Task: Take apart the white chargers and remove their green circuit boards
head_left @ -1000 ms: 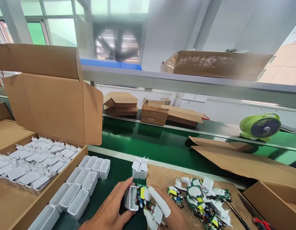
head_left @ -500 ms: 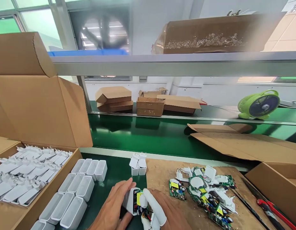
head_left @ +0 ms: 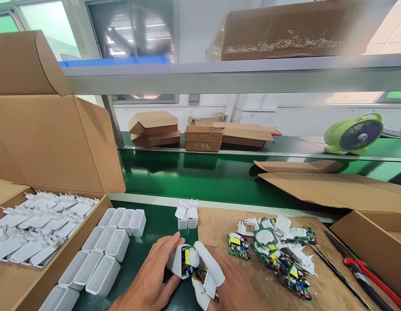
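The left hand point(head_left: 151, 283) is curled around a small white shell point(head_left: 175, 262), with the thumb on top and the fingers under it. It holds the shell just above the green surface point(head_left: 155, 235). The right hand point(head_left: 231, 287) has white covers on its thumb and first finger. Those two fingers pinch a little circuit board point(head_left: 188, 259) with a yellow part on it. The board sits partly inside the open end of the shell, so both hands are closed on their things and meet at that spot.

Just behind the shell, two white plugs point(head_left: 186, 214) stand side by side. To the left of the shell lie rows of empty white shells point(head_left: 106, 252), open side up. Farther left of it is an open carton point(head_left: 74, 255) full of white plug parts. To the right of the shell, a brown cardboard sheet point(head_left: 216, 229) lies flat, and on it is a heap of circuit boards point(head_left: 275, 252). Far to the right of the shell are cutters point(head_left: 365, 276) with red handles. Well behind the shell runs a green belt point(head_left: 203, 177), and past that sit some flat boxes point(head_left: 155, 128) and a small green fan point(head_left: 354, 134).
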### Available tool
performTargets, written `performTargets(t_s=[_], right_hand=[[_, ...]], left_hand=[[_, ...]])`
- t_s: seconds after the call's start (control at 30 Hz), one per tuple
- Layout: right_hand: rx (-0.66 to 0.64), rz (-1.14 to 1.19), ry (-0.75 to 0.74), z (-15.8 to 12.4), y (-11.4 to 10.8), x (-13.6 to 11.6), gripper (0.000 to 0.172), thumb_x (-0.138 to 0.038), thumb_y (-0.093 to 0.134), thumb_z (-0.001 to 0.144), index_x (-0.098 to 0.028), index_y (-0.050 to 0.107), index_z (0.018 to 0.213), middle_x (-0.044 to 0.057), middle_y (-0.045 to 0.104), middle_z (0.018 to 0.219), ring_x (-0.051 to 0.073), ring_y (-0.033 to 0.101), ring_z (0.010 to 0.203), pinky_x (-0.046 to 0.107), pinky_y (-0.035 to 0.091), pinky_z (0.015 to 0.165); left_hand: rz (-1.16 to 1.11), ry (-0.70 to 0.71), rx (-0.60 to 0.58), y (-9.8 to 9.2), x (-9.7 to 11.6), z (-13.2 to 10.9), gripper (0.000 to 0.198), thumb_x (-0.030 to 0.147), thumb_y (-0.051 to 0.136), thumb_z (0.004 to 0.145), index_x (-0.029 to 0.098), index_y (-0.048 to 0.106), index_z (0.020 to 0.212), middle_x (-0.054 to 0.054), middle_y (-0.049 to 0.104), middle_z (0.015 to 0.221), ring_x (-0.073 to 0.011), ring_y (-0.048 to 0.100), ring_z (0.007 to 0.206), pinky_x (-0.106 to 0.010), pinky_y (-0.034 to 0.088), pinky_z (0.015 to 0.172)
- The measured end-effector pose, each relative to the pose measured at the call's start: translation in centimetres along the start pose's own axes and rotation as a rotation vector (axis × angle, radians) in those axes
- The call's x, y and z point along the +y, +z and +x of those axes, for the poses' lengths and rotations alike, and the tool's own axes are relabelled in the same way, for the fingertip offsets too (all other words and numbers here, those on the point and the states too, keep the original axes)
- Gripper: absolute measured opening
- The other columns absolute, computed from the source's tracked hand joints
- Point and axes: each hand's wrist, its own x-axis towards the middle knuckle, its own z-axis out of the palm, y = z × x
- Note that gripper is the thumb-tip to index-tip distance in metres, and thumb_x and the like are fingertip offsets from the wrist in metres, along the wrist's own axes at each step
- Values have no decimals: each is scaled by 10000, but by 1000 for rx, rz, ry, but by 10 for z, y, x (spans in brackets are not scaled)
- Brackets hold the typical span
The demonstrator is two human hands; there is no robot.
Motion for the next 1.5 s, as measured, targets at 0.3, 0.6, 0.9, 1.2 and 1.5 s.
performTargets(t_s=[0.3,0.6,0.9,1.2,1.5], right_hand=[[-23,67,42,3,-3,-5,751,-98,490,908,-209,281,1621,136,711,1240,276,723,1044,394,646,900],[-11,37,-1,0,-1,-1,722,-113,488,969,-160,237,1644,176,705,1302,293,717,1120,411,641,949],[-90,124,4,-9,3,3,690,-271,678,937,-154,390,1554,188,689,1368,312,693,1219,408,610,1015],[-137,219,50,-6,-2,11,473,-97,531,993,-252,558,1439,116,617,1479,220,595,1373,375,526,1155],[-265,112,61,1,-7,5,694,65,541,731,-244,649,1344,76,688,1358,205,678,1245,293,550,1111]], left_hand=[[-21,-30,-27,0,1,0,910,61,595,937,365,139,1663,-109,553,1550,-297,503,1448,-545,470,1205],[-8,-39,0,0,2,0,880,95,638,952,363,176,1652,-115,578,1527,-303,548,1412,-532,490,1183],[-106,-81,-89,-2,11,0,985,131,710,929,416,112,1659,-79,577,1577,-292,601,1398,-517,513,1172],[-347,-134,-19,-7,17,4,673,130,570,979,332,383,1593,-102,622,1505,-247,617,1388,-428,491,1198],[-620,-222,86,-17,20,22,252,450,727,960,245,793,1091,-102,787,1202,-262,733,1134,-370,578,1004]])
